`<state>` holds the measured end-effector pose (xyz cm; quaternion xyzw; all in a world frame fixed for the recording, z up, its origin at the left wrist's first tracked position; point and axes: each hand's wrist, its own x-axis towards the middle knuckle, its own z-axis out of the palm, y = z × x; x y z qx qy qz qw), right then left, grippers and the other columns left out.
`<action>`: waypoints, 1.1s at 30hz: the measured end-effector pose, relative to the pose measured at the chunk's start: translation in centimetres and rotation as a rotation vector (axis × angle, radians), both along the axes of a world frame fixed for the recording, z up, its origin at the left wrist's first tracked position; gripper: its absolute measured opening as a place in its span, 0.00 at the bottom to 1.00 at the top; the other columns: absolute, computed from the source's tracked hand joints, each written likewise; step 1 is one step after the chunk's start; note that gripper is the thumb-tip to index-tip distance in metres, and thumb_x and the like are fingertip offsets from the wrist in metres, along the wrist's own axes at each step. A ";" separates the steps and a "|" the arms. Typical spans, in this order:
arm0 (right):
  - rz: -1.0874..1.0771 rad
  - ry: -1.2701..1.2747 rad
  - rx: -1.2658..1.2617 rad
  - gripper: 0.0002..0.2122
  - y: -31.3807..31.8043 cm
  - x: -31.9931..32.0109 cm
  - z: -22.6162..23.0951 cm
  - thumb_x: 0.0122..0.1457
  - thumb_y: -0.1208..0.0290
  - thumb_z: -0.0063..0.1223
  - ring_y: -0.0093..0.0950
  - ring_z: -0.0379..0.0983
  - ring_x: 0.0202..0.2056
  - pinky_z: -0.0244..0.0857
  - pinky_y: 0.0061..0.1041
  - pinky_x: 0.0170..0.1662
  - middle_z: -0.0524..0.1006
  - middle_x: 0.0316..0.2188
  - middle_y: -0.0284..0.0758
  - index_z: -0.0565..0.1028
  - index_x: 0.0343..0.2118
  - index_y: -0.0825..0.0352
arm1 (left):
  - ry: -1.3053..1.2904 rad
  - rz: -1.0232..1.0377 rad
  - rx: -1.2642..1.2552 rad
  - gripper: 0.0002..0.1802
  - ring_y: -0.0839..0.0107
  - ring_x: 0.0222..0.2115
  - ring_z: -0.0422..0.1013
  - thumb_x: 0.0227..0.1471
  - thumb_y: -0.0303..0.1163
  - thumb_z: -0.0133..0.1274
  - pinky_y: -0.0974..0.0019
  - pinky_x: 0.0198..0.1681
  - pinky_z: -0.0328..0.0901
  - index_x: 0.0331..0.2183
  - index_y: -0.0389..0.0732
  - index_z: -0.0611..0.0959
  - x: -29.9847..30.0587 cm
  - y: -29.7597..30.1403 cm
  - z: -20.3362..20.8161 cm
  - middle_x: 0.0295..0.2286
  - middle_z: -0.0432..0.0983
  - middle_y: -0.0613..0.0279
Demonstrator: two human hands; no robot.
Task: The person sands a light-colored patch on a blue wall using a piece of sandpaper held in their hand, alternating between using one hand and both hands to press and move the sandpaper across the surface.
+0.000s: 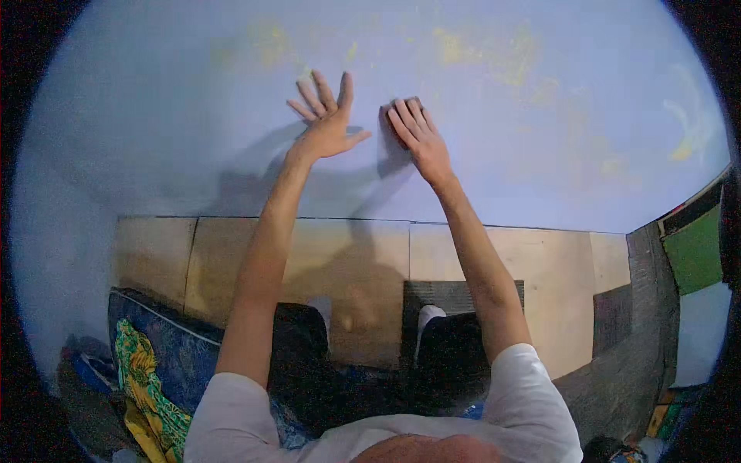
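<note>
A pale blue-lilac wall point(170, 116) fills the upper part of the view, with faint yellow patches point(451, 46) across it. My left hand point(326, 127) is stretched out at the wall, fingers spread and nothing held. To its right, my right hand point(423, 143) covers a small dark brown block point(385, 117) lying against the wall. Only the block's left side and top edge show past my fingers, so its exact kind is unclear. Both arms reach forward at full length.
Wooden boards point(355, 255) cover the floor below the wall, with a dark ribbed mat point(455, 290) between my feet and the right side. A dark blue cushion point(193, 363) and a green-yellow patterned cloth point(147, 370) lie at left. Green and white panels point(695, 251) stand at right.
</note>
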<state>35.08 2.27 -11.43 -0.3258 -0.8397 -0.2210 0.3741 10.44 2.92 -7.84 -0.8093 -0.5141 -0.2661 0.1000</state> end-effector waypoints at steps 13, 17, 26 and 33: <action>-0.062 0.010 -0.063 0.28 -0.4 0.6 -5.0 0.60 0.74 0.45 0.38 0.58 0.67 0.53 0.42 0.68 0.60 0.68 0.34 0.62 0.66 0.57 | 0.046 0.017 -0.021 0.73 0.13 0.54 0.04 0.46 0.60 0.65 0.09 0.46 0.16 0.68 0.45 0.27 0.0 0.3 -0.2 0.58 0.07 0.16; -0.006 0.093 0.024 0.28 0.0 -0.4 2.0 0.60 0.73 0.46 0.40 0.56 0.68 0.53 0.46 0.68 0.61 0.67 0.35 0.63 0.66 0.58 | -0.013 -0.020 0.013 0.70 0.12 0.56 0.06 0.48 0.59 0.63 0.09 0.46 0.17 0.69 0.47 0.30 0.2 0.3 -0.3 0.60 0.09 0.18; -0.025 0.264 0.044 0.32 0.5 -1.8 0.7 0.56 0.84 0.47 0.46 0.53 0.68 0.50 0.51 0.67 0.59 0.68 0.42 0.63 0.66 0.61 | 0.043 0.019 -0.041 0.75 0.13 0.55 0.05 0.45 0.63 0.64 0.09 0.46 0.18 0.67 0.44 0.27 0.9 0.2 0.6 0.59 0.08 0.16; -0.048 0.172 -0.024 0.28 0.0 -1.5 -2.4 0.61 0.75 0.44 0.45 0.53 0.68 0.51 0.49 0.67 0.58 0.68 0.40 0.62 0.66 0.61 | 0.035 0.023 -0.048 0.74 0.13 0.56 0.05 0.45 0.62 0.64 0.10 0.47 0.17 0.67 0.45 0.27 0.4 0.1 0.7 0.59 0.07 0.16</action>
